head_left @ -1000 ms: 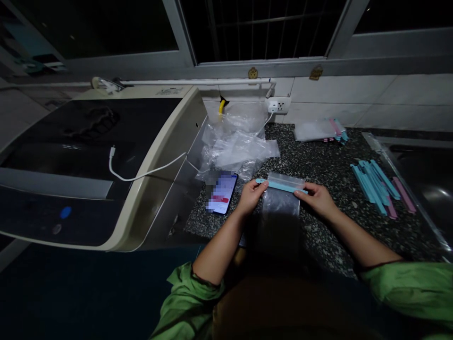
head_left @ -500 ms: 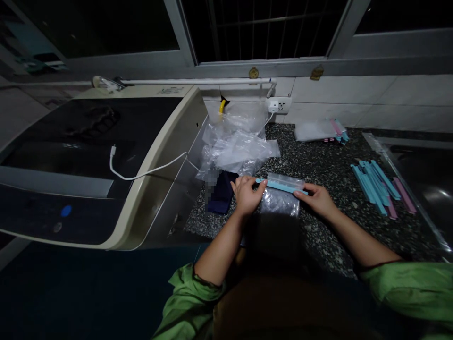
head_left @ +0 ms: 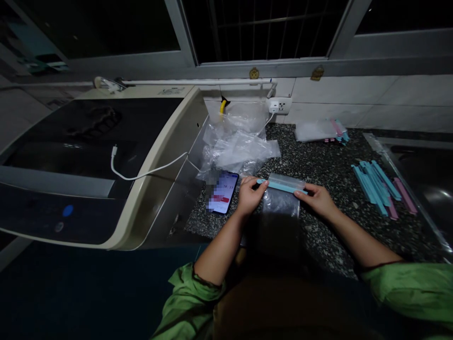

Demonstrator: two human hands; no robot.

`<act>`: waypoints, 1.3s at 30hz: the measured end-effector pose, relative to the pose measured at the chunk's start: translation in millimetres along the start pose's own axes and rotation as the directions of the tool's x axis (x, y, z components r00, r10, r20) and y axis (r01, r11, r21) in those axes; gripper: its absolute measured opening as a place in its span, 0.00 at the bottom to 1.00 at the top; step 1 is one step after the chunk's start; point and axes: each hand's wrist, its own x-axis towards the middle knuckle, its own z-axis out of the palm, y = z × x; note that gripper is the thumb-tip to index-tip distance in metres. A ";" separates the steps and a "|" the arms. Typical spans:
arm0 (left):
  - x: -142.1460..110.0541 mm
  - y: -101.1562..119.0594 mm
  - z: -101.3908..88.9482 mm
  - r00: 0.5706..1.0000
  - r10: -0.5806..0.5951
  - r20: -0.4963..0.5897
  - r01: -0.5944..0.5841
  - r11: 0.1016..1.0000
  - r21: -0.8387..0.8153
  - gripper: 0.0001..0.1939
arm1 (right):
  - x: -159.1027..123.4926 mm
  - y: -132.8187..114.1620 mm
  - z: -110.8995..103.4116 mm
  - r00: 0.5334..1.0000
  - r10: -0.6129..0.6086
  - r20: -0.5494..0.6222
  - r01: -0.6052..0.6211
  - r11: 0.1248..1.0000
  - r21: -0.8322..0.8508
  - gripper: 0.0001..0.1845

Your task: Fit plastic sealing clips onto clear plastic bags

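A light blue bag sealing clip [head_left: 281, 186] lies across a clear plastic bag [head_left: 281, 204] near its top edge. At the clip's left end, my left hand [head_left: 249, 194] pinches it between thumb and fingers. My right hand [head_left: 318, 199] grips the other end the same way. The bag hangs down from the clip toward my body, its lower part dark in shadow. Just left of my left hand lies a phone [head_left: 225, 192] with its screen lit. Off to the right is a pile of loose blue clips [head_left: 371, 182] with a few pink clips [head_left: 404, 194].
Crumpled clear plastic bags [head_left: 240, 148] lie behind the phone. A packet of bags with clips [head_left: 320, 131] rests near the tiled wall. On the left stands a washing machine [head_left: 141, 189] with a white cable [head_left: 148, 174] over it. A sink [head_left: 432, 189] is at the right.
The phone's screen went dark half a second ago, when my left fingers reached over its edge, and is lit again. Those fingers have drawn back to the clip. My right hand stayed in place.
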 end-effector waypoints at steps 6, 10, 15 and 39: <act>1.9 4.0 -1.1 0.997 -0.070 0.033 0.072 0.995 -0.075 0.08 | -0.7 -1.1 -0.9 1.000 0.005 0.011 -0.005 1.000 -0.015 0.26; 3.1 3.1 -1.3 0.997 -0.069 0.037 0.072 0.994 -0.085 0.09 | -0.1 -1.1 -1.0 1.000 0.017 0.009 -0.017 1.000 -0.025 0.27; 2.8 0.7 -1.0 0.999 -0.024 0.037 0.027 0.997 -0.068 0.10 | -0.5 -0.7 -0.3 1.000 0.006 0.012 -0.005 1.000 -0.016 0.26; -6.2 3.4 6.8 0.895 -0.227 0.383 0.274 0.959 -0.070 0.19 | 0.8 -7.9 -11.6 0.981 -0.024 -0.191 0.029 0.999 0.018 0.22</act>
